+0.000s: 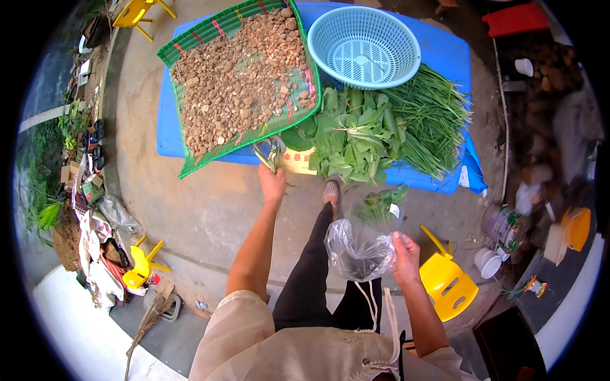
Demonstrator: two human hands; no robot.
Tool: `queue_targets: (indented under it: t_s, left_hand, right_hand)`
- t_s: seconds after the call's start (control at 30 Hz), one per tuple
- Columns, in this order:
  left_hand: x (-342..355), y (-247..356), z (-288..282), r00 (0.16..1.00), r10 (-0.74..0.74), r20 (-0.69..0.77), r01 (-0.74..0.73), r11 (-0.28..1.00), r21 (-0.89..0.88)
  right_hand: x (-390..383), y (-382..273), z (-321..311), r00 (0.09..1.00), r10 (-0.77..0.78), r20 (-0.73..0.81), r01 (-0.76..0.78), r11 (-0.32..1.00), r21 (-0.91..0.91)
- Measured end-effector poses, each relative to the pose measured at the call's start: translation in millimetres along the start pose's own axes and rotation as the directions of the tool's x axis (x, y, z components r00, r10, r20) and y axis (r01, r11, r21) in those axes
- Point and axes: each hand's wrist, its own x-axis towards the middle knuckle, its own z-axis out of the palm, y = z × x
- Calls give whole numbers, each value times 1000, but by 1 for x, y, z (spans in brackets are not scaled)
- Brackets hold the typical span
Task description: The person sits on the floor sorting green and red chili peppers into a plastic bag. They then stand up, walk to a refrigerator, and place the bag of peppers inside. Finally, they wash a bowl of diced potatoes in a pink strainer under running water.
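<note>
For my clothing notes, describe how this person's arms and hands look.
The left hand and right hand are bare and ungloved. Both forearms are uncovered as well, and loose, plain beige sleeves end around the elbows.

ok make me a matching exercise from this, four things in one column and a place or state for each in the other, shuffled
Things
1. clear, thin plastic bag
2. green woven-mesh tray
3. light blue oval plastic basket
4. long, thin-bladed green leaves

Places or states
A. lattice bottom in plain view
B. at the right side of the blue table
C. held in the right hand
D. spread with brown lumps

Pairs: 1-C, 2-D, 3-A, 4-B
</note>
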Motion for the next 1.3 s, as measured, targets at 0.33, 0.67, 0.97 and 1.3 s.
queue_targets:
  t_s: [0.33,0.67,0.97,1.3]
  left_hand:
    - [21,29,-12,810,-397,431,586,568,-578]
    - [8,33,-14,865,-363,348,445,874,-194]
    - [37,54,-22,858,394,329,-514,652,557]
    - [56,33,-15,807,450,383,-590,578,564]
  right_hand:
    - [1,7,9,999,32,-29,-32,999,-1]
    - [3,12,8,1000,28,0,-28,998,-53]
    - [3,10,8,997,80,-3,-79,991,-110]
    - [4,14,7,998,69,-5,-69,992,-106]
